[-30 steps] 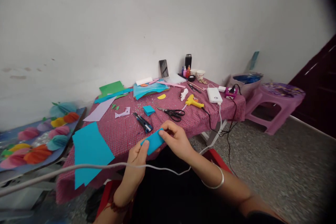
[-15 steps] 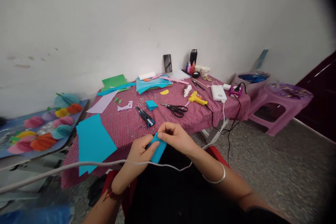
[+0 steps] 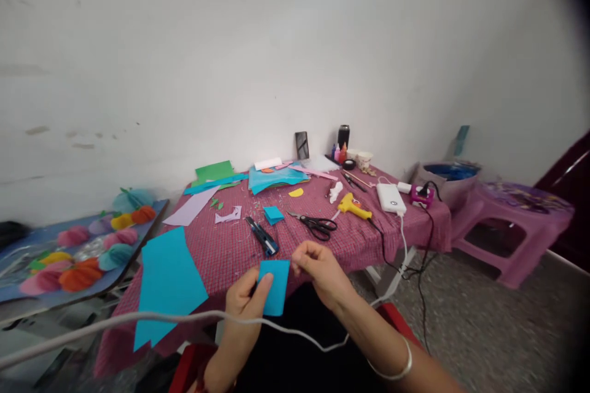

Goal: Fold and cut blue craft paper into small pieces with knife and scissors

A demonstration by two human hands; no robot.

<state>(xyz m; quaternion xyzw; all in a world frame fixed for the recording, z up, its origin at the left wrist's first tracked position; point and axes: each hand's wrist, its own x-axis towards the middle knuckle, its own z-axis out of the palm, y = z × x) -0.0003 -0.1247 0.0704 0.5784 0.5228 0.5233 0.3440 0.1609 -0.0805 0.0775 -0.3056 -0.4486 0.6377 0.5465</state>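
My left hand (image 3: 245, 300) pinches a small folded blue paper (image 3: 275, 285) by its lower left edge, holding it upright over my lap at the table's near edge. My right hand (image 3: 318, 270) hovers just right of the paper's top corner, fingers curled together; whether they touch the paper is unclear. A white cable (image 3: 184, 318) runs across below both hands. A blue-handled utility knife (image 3: 262, 236) and black scissors (image 3: 317, 225) lie on the table just beyond my hands.
The red checked table (image 3: 230, 252) carries a large blue sheet (image 3: 168, 282), a yellow glue gun (image 3: 354, 207), a white power bank (image 3: 391, 196), coloured papers, bottles and a phone at the back. Paper decorations (image 3: 78, 258) lie at left. A pink stool (image 3: 516, 221) stands at right.
The blue paper turned from a tilted strip to an upright rectangle in my left hand. My right hand came off its top edge and moved slightly right. The view tilted upward.
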